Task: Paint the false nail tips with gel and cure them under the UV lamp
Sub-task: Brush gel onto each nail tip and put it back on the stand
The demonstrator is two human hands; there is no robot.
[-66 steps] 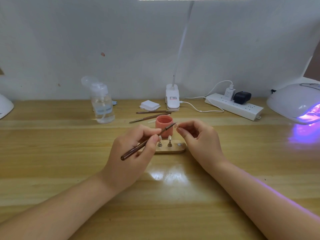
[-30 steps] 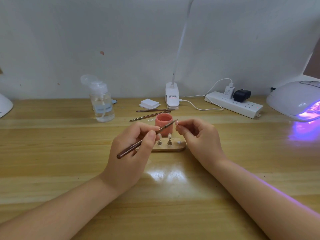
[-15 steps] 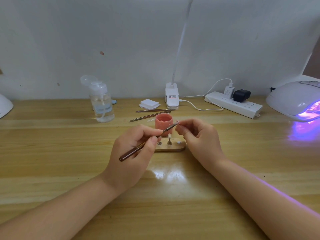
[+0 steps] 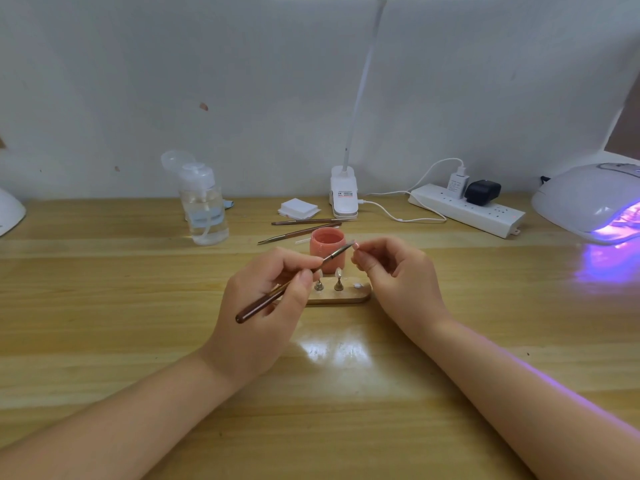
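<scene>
A white dome point(image 4: 8, 211) peeks in at the table's point(image 4: 104, 306) far left edge. Next along the back stands a clear bottle point(image 4: 204, 209) with its cap flipped open. The left hand point(image 4: 266, 306) pinches a brown brush point(image 4: 291, 284) between thumb and fingers, its handle slanting down to the left and its tip reaching up to the right. Behind the hands sit a pink gel jar point(image 4: 327, 249), two spare brushes point(image 4: 301, 227), a stack of white pads point(image 4: 298, 207) and a clip lamp point(image 4: 344, 197). Just in front of the jar lies a wooden holder point(image 4: 341, 297) with two nail tips point(image 4: 338, 271) standing on small pegs. The brush tip meets a small nail tip point(image 4: 355, 245) pinched in the curled fingers of the right hand point(image 4: 398, 271), raised above the holder. Further right lies a power strip point(image 4: 465, 213) with two plugs, and at the far right the UV lamp point(image 4: 592, 202) glows purple onto the wood.
</scene>
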